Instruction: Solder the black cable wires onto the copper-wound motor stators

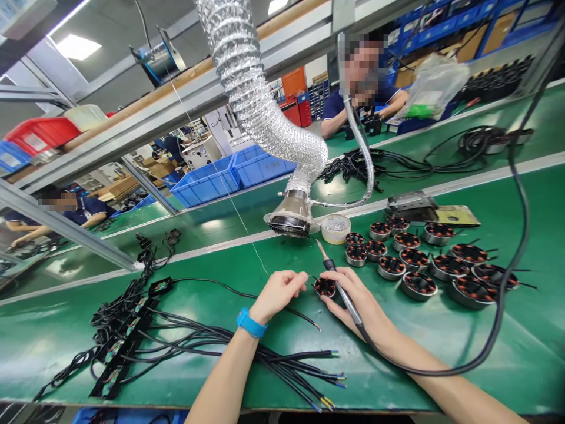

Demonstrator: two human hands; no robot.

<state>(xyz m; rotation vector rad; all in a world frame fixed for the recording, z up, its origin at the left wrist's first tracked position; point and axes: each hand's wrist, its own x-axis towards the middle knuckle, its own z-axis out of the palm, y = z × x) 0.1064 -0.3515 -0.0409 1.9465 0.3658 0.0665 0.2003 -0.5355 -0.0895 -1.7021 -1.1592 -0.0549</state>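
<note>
soldering at table's near edge.
right hand point(359, 303) grips soldering iron point(338, 285) over motor point(325, 287); left hand point(278, 292) pinches its wire point(304, 277).

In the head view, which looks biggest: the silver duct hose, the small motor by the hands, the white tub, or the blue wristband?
1. Silver duct hose, by far.
2. White tub.
3. Blue wristband and small motor look about alike; the wristband is nearer the camera, so unranked.
</note>
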